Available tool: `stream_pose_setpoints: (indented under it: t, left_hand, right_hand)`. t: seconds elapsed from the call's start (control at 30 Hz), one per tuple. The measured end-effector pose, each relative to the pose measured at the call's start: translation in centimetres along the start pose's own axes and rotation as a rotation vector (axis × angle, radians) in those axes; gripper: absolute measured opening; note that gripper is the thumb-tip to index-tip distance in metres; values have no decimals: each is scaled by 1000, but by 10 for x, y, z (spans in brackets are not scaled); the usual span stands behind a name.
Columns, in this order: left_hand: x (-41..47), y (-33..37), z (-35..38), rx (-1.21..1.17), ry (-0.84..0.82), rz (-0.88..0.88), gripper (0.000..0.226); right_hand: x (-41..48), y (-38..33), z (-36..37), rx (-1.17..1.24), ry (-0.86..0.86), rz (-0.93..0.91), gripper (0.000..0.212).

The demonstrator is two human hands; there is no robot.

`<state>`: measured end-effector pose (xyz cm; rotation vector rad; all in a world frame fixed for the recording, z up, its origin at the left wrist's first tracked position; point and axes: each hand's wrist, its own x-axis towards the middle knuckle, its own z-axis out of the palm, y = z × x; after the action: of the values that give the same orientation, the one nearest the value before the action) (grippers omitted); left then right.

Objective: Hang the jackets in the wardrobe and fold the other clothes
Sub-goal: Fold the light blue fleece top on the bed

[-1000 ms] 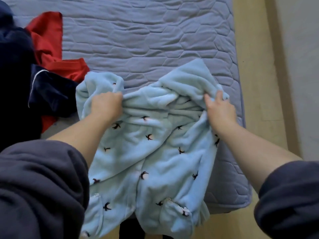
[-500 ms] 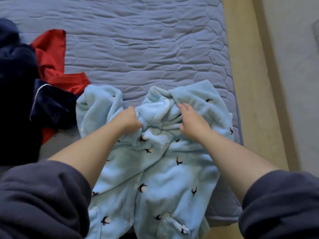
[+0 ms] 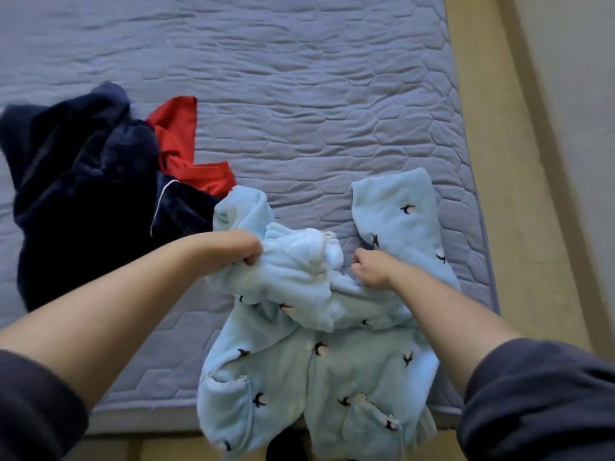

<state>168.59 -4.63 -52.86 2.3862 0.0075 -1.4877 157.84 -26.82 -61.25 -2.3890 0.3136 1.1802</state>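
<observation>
A light blue fleece garment (image 3: 299, 361) with small dark bird prints lies at the near edge of the bed, its hem hanging over the edge. My left hand (image 3: 239, 249) grips a bunch of its collar area. My right hand (image 3: 371, 269) is curled on the fabric at the base of the right sleeve (image 3: 399, 221), which lies stretched away from me. The left sleeve (image 3: 243, 207) is crumpled beside my left hand. A dark navy fleece garment (image 3: 83, 194) is heaped at the left, with a red garment (image 3: 181, 144) partly under it.
The grey-blue quilted mattress (image 3: 299, 94) fills the view. Along its right side runs a wooden floor strip (image 3: 492, 161) and a pale wall (image 3: 572, 128). The mattress front edge (image 3: 149, 420) is near me.
My hands have spread slightly apart and the right sleeve now lies extended flat on the mattress. The view has tilted up, showing more of the navy and red garments.
</observation>
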Motion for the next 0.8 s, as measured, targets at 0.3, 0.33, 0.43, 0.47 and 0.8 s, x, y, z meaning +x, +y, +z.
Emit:
stream_pose_setpoints:
  t: [0.3, 0.33, 0.43, 0.47, 0.8]
  left_hand:
    - [-94, -6, -30, -55, -101, 381, 57]
    - [-109, -2, -37, -31, -61, 411, 57]
    - [-167, 16, -65, 21, 42, 494, 55]
    - [-189, 22, -75, 38, 69, 523, 55]
    - [-425, 67, -151, 355, 526, 611, 31]
  right_hand:
    - [-71, -42, 12, -21, -531, 149, 55]
    - [-90, -48, 2, 62, -588, 166, 52]
    - [-151, -64, -32, 330, -709, 133, 37]
    - [-173, -69, -46, 414, -730, 102, 30]
    - [-413, -90, -212, 639, 204, -364, 53]
